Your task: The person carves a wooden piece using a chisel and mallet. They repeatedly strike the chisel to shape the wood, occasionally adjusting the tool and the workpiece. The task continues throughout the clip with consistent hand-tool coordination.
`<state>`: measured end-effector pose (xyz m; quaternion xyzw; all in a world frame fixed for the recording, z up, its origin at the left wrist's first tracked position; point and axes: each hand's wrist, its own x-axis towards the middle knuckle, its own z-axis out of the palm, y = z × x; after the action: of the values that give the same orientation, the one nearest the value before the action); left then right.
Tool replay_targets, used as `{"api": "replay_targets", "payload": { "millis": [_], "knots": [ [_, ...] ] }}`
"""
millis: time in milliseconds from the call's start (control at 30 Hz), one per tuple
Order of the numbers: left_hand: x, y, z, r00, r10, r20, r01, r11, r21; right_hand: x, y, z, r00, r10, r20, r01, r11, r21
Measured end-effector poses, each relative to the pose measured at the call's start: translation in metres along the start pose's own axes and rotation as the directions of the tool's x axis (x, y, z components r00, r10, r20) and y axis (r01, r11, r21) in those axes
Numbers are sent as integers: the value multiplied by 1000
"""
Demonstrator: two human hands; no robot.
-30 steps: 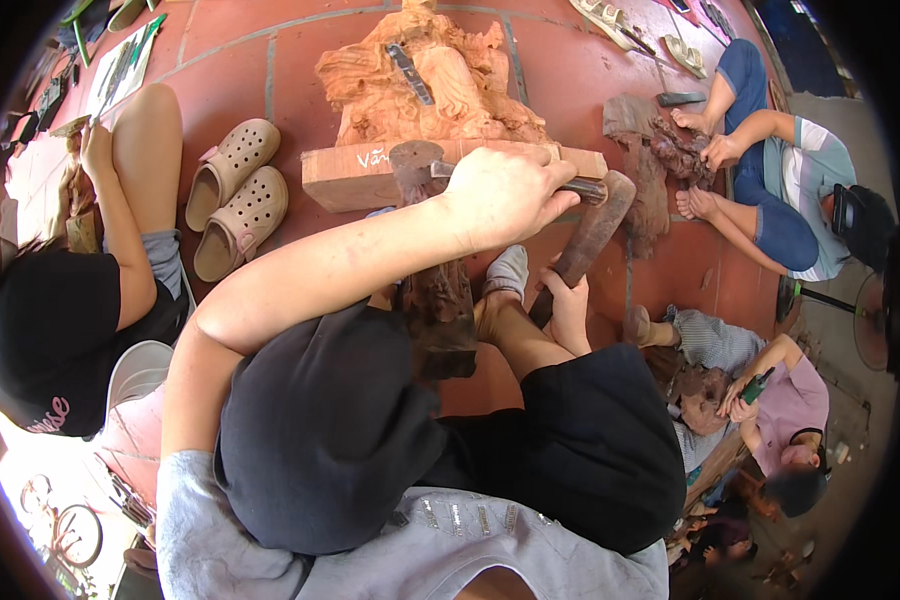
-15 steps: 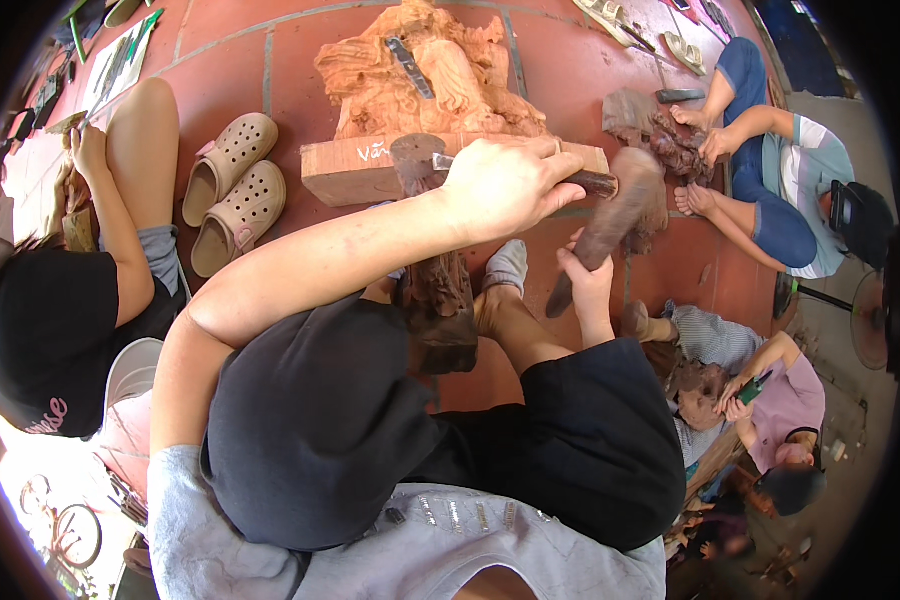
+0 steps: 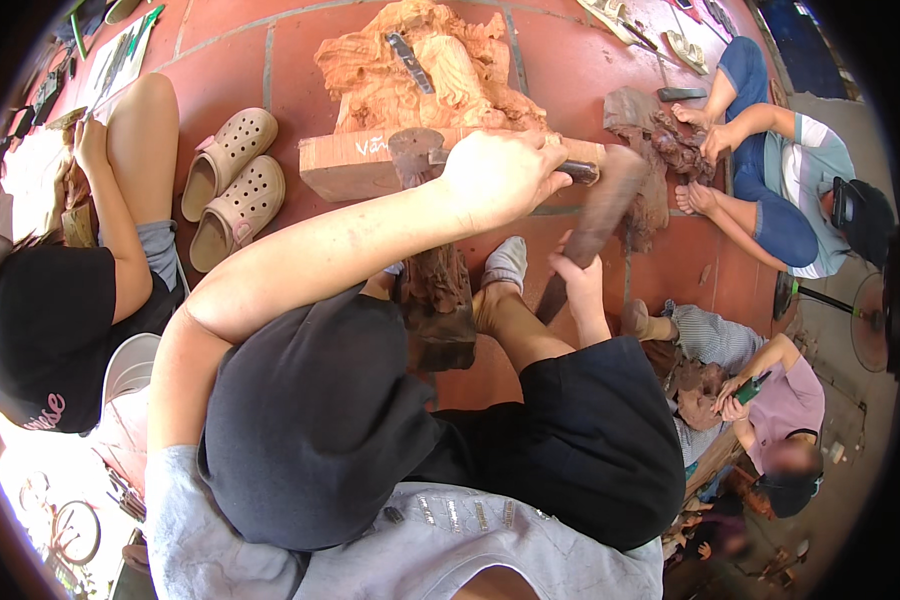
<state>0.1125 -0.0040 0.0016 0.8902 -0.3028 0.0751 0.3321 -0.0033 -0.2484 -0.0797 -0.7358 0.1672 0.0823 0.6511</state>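
On a red-tiled floor (image 3: 570,90), sits with a dark brown carved wood block (image 3: 438,310) between black-clad legs (image 3: 315,440), perhaps to steady it. Holds a dark-handled metal chisel (image 3: 581,172) in the closed left hand (image 3: 500,175), tip near the block's upper end, butt turned rightward, seemingly to face the blurred brown wooden mallet (image 3: 597,218) gripped low in the closed right hand (image 3: 580,283), likely for leverage.

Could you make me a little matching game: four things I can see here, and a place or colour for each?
Things:
1. mallet
2. chisel
3. clogs
4. large carving

Places and colours:
A. in the person's left hand
B. light orange
C. beige, on red tiles
D. in the person's right hand

Pairs: 1-D, 2-A, 3-C, 4-B
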Motion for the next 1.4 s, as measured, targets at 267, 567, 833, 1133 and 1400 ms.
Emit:
{"api": "replay_targets", "payload": {
  "millis": [267, 567, 833, 1133, 1400],
  "knots": [
    [-7, -3, -8, 998, 42, -46, -43, 999, -14, 0, 8, 4, 996, -81, -32, 79, 995, -60],
    [-19, 11, -17, 957, 184, 225, -177, 983, -50, -1, 24, 2, 992, -105, -65, 98, 991, -92],
    [-17, 1, -11, 975, 165, 150, -154, 984, -84, -6, 16, 4, 971, -198, -130, 191, 979, -66],
    [-17, 1, -17, 985, 170, -18, -170, 974, -150, -10, 23, 6, 932, -326, -161, 294, 937, -190],
    [-18, 1, -18, 986, 164, -5, -163, 976, -147, -10, 20, 6, 924, -359, -131, 320, 915, -248]
  ]
}}
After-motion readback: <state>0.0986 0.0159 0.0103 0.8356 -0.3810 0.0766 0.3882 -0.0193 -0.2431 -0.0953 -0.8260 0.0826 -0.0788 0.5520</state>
